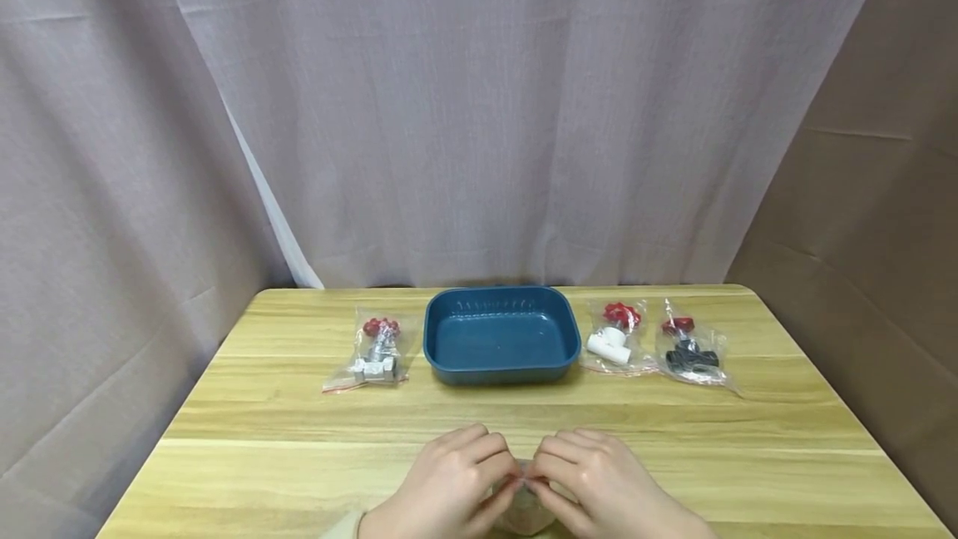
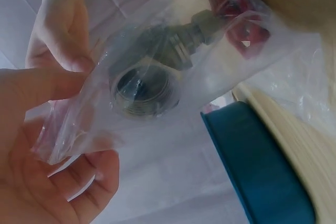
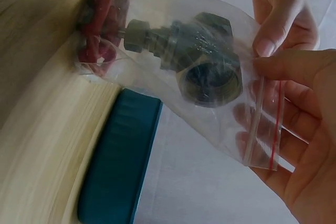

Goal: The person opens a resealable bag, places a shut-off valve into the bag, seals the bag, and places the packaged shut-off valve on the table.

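Note:
At the front edge of the table, my left hand (image 1: 460, 485) and right hand (image 1: 591, 485) meet fingertip to fingertip. Between thumbs and fingers they pinch the zip end of a clear zip bag (image 1: 526, 516). Inside the bag is a metal globe valve (image 3: 210, 80) with hexagonal ends and a red handwheel (image 3: 102, 30). The wrist views show the valve hanging below the pinched end, its handwheel (image 2: 244, 17) toward the tabletop. A red line (image 3: 278, 124) runs along the bag's zip end. The head view mostly hides the valve behind the hands.
A dark blue basin (image 1: 501, 375) stands at the back middle of the wooden table (image 1: 299, 439). Left of it lies a bagged metal valve (image 1: 377, 368). To its right are a bagged white valve (image 1: 609, 348) and a bagged black valve (image 1: 692, 358). Curtains (image 1: 479, 123) surround the table.

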A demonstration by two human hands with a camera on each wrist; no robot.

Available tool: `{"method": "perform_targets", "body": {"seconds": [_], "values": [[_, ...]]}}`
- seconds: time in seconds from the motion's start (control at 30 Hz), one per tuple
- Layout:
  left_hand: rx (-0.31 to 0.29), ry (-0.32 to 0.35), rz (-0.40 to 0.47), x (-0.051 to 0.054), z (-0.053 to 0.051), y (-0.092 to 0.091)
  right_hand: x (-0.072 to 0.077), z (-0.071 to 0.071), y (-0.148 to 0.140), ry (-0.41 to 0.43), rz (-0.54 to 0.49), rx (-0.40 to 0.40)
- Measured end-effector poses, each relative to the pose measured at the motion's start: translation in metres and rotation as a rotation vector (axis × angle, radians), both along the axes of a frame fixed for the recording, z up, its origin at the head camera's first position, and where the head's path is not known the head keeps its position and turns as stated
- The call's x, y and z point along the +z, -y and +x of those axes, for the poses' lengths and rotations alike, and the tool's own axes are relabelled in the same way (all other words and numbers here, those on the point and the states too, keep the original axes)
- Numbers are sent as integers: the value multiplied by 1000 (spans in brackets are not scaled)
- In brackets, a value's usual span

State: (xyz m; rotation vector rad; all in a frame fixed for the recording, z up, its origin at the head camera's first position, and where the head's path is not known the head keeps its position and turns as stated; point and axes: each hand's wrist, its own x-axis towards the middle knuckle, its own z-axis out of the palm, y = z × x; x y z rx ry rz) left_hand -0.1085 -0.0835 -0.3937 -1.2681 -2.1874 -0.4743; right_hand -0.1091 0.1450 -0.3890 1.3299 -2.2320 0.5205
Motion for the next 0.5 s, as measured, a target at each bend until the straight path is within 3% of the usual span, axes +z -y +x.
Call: {"method": "perform_targets", "body": {"seconds": [0.23, 0.5], "values": [[-6, -32, -41, 2, 0, -2, -2, 0, 2, -37, -33, 10], [-27, -80, -27, 2, -1, 0, -4, 0, 2, -29, -32, 16]]}}
